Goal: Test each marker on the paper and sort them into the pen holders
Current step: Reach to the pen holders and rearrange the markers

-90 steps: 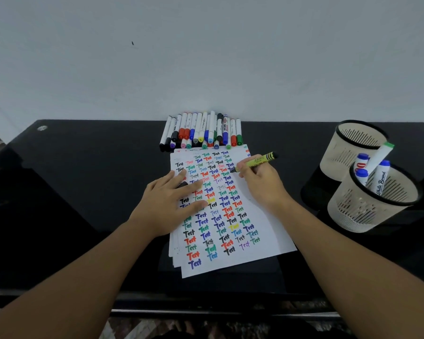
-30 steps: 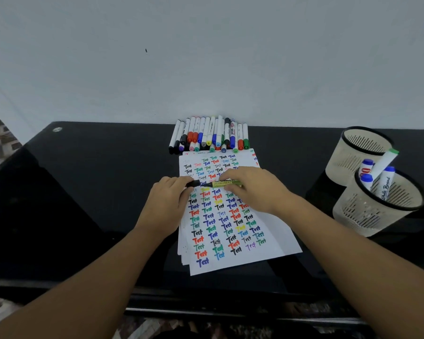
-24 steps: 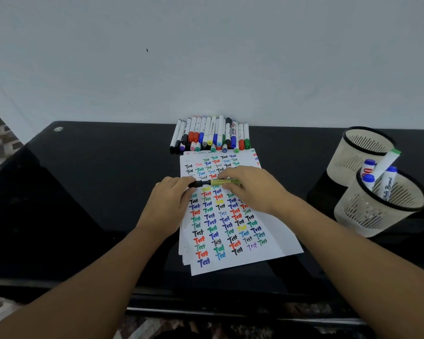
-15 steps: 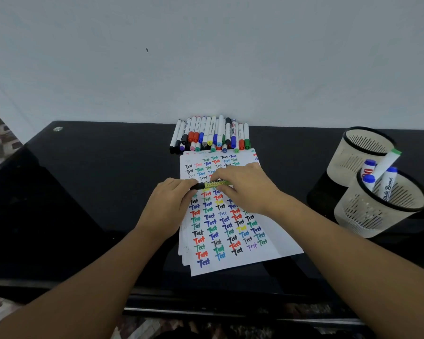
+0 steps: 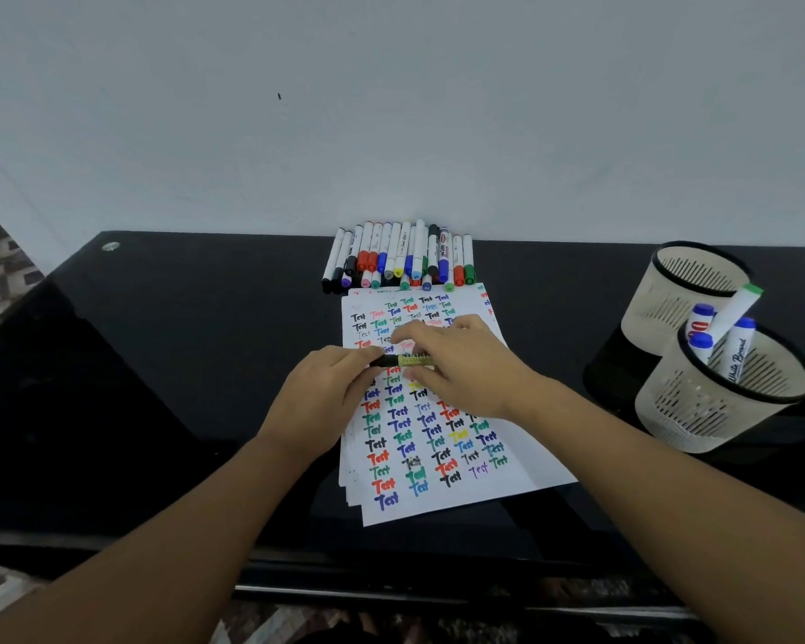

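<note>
A yellow-green marker (image 5: 414,361) lies level above the test paper (image 5: 438,499), which is covered in coloured "Test" words. My right hand (image 5: 461,364) grips its barrel, and my left hand (image 5: 326,397) pinches the black cap at its left end. The cap sits closed against the barrel. A row of several markers (image 5: 398,258) lies at the back of the table by the wall. At the right stand two cream mesh pen holders: the far one (image 5: 647,318) shows no markers, the near one (image 5: 698,411) holds several white markers with blue and green caps.
The black glossy table (image 5: 182,364) runs to a white wall behind. Its front edge is just below my forearms. A patterned floor shows at the far left.
Three seconds ago my right hand was writing with the marker while my left lay flat on the paper. Since then both hands brought marker and cap together, and the gap has closed.
</note>
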